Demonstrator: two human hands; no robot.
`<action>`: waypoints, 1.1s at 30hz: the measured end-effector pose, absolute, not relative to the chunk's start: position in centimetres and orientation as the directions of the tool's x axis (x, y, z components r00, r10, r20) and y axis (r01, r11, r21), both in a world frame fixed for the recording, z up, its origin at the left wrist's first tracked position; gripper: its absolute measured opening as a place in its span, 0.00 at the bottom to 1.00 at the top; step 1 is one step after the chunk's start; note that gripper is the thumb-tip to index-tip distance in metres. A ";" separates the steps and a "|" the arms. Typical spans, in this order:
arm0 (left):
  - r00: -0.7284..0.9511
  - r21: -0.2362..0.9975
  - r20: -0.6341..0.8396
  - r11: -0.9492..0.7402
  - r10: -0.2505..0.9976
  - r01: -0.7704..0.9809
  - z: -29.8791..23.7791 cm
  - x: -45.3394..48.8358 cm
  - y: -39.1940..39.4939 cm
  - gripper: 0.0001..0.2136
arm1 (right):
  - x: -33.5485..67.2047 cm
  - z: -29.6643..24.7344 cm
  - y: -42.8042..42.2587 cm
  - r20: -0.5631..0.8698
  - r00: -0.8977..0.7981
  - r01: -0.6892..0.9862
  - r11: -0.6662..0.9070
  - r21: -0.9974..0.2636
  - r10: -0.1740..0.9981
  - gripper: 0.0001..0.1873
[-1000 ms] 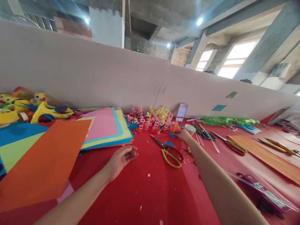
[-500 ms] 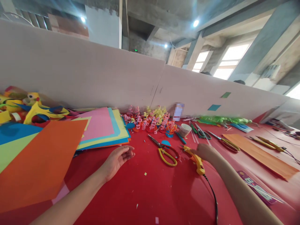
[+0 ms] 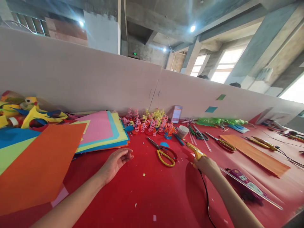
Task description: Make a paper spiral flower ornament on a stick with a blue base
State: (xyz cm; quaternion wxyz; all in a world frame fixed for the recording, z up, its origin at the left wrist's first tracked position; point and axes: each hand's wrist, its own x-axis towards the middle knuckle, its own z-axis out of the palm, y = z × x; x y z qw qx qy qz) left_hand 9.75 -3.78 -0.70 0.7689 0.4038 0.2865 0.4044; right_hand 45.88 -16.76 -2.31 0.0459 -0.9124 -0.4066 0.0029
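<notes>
My right hand (image 3: 206, 166) is closed around a yellow glue gun (image 3: 196, 150), whose nozzle points away to the upper left. A black cord hangs from its handle toward the front of the table. Behind this hand a long clear glue stick (image 3: 251, 187) stretches right; my hand hides whether it joins the gun. My left hand (image 3: 117, 163) holds nothing, its fingers loosely bent and apart, beside a stack of coloured paper (image 3: 98, 128). Scissors (image 3: 165, 155) with red and yellow handles lie spread between the hands. A blue paper disc (image 3: 164, 144) sits by their blades.
Pink and yellow paper curls (image 3: 152, 123) stand at the back by a white cup (image 3: 183, 131). An orange sheet (image 3: 21, 171) lies left. Rightward are more scissors (image 3: 222, 142), an orange strip (image 3: 254, 155) and a purple case (image 3: 247, 183). A white partition (image 3: 71, 76) rises behind.
My right hand has moved down onto the glue gun's handle and closed round it. The gun has turned slightly, its nozzle a little higher. My left hand keeps nearly the same place.
</notes>
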 end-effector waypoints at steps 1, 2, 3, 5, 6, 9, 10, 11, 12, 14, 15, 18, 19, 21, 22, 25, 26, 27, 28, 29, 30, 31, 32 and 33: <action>0.508 0.854 -0.114 0.345 0.854 -0.388 -0.7 9.8 -3.8 0.06 | 46.0 -2.0 -16.5 0.002 0.686 0.726 -0.685 -0.062 0.728 0.15; 0.507 0.856 -0.115 0.344 0.854 -0.385 -0.7 9.8 -3.8 0.06 | 46.1 -1.8 -16.2 -0.031 0.701 0.712 -0.701 -0.038 0.713 0.15; 0.505 0.859 -0.119 0.344 0.855 -0.380 -0.7 9.8 -3.8 0.06 | 46.2 -1.5 -15.9 -0.062 0.712 0.700 -0.714 -0.017 0.700 0.16; 0.506 0.863 -0.128 0.346 0.853 -0.367 -0.6 9.8 -3.8 0.06 | 46.3 -0.9 -15.4 -0.112 0.720 0.690 -0.724 0.010 0.685 0.15; 0.508 0.865 -0.130 0.347 0.852 -0.362 -0.6 9.7 -3.9 0.07 | 46.3 -0.5 -15.2 -0.134 0.721 0.688 -0.726 0.020 0.680 0.15; 0.510 0.870 -0.127 0.343 0.851 -0.355 -0.5 9.7 -3.9 0.08 | 45.9 0.7 -15.2 -0.171 0.724 0.683 -0.729 0.042 0.669 0.15; 0.510 0.872 -0.127 0.341 0.851 -0.351 -0.5 9.7 -3.9 0.08 | 45.5 1.2 -15.3 -0.165 0.725 0.683 -0.729 0.048 0.668 0.16; 0.510 0.874 -0.128 0.340 0.850 -0.347 -0.6 9.8 -3.8 0.08 | 45.0 1.7 -15.2 -0.148 0.724 0.686 -0.726 0.050 0.674 0.18; 0.511 0.876 -0.129 0.339 0.850 -0.343 -0.6 9.8 -3.8 0.08 | 44.4 2.2 -15.1 -0.123 0.716 0.696 -0.717 0.046 0.687 0.19; 0.512 0.878 -0.130 0.338 0.849 -0.338 -0.8 9.9 -3.6 0.09 | 42.8 2.9 -14.3 -0.062 0.664 0.747 -0.664 0.017 0.745 0.18; 0.514 0.879 -0.130 0.338 0.848 -0.336 -0.9 9.9 -3.6 0.09 | 41.9 3.1 -13.6 -0.042 0.618 0.786 -0.619 -0.003 0.785 0.16; 0.514 0.888 -0.127 0.328 0.849 -0.323 -1.0 9.9 -3.7 0.09 | 39.0 2.8 -11.1 0.003 0.495 0.867 -0.494 -0.063 0.869 0.13; 0.512 0.893 -0.126 0.323 0.849 -0.315 -1.0 9.8 -3.7 0.09 | 38.1 2.4 -10.4 0.016 0.471 0.880 -0.469 -0.075 0.882 0.14; 0.512 0.902 -0.132 0.317 0.849 -0.294 -0.9 9.8 -3.9 0.08 | 36.4 1.4 -9.6 0.021 0.454 0.888 -0.451 -0.088 0.891 0.20; 0.512 0.904 -0.135 0.317 0.848 -0.288 -0.9 9.7 -4.0 0.08 | 35.7 0.9 -9.5 0.015 0.451 0.890 -0.448 -0.090 0.893 0.24; 0.529 0.905 -0.134 0.321 0.838 -0.279 -0.9 9.8 -4.0 0.08 | 34.1 -0.6 -10.3 0.036 0.435 0.898 -0.431 -0.086 0.900 0.28; 0.533 0.905 -0.134 0.322 0.835 -0.277 -0.9 9.8 -4.0 0.08 | 33.8 -1.1 -10.6 0.069 0.430 0.902 -0.424 -0.087 0.900 0.28; 0.535 0.906 -0.137 0.324 0.834 -0.272 -1.0 9.8 -4.0 0.08 | 33.8 -1.5 -11.0 0.112 0.423 0.905 -0.415 -0.091 0.899 0.29; 0.533 0.907 -0.142 0.325 0.834 -0.267 -1.0 9.8 -4.0 0.08 | 33.9 -1.9 -11.2 0.158 0.419 0.908 -0.407 -0.103 0.894 0.29; 0.531 0.908 -0.149 0.327 0.834 -0.260 -1.1 9.9 -3.9 0.08 | 34.1 -2.4 -11.4 0.199 0.417 0.909 -0.399 -0.124 0.887 0.30; 0.527 0.909 -0.152 0.327 0.836 -0.256 -1.1 9.9 -3.9 0.08 | 34.4 -2.8 -11.5 0.236 0.417 0.908 -0.390 -0.154 0.878 0.31; 0.526 0.911 -0.153 0.326 0.837 -0.254 -1.1 9.9 -3.9 0.08 | 34.7 -3.2 -11.5 0.268 0.420 0.905 -0.379 -0.191 0.867 0.31; 0.528 0.911 -0.151 0.325 0.836 -0.253 -1.1 9.9 -3.9 0.08 | 35.0 -3.6 -11.5 0.297 0.420 0.903 -0.364 -0.226 0.857 0.30; 0.529 0.911 -0.150 0.325 0.835 -0.253 -1.0 9.9 -3.9 0.08 | 35.3 -3.8 -11.4 0.322 0.416 0.903 -0.344 -0.257 0.850 0.29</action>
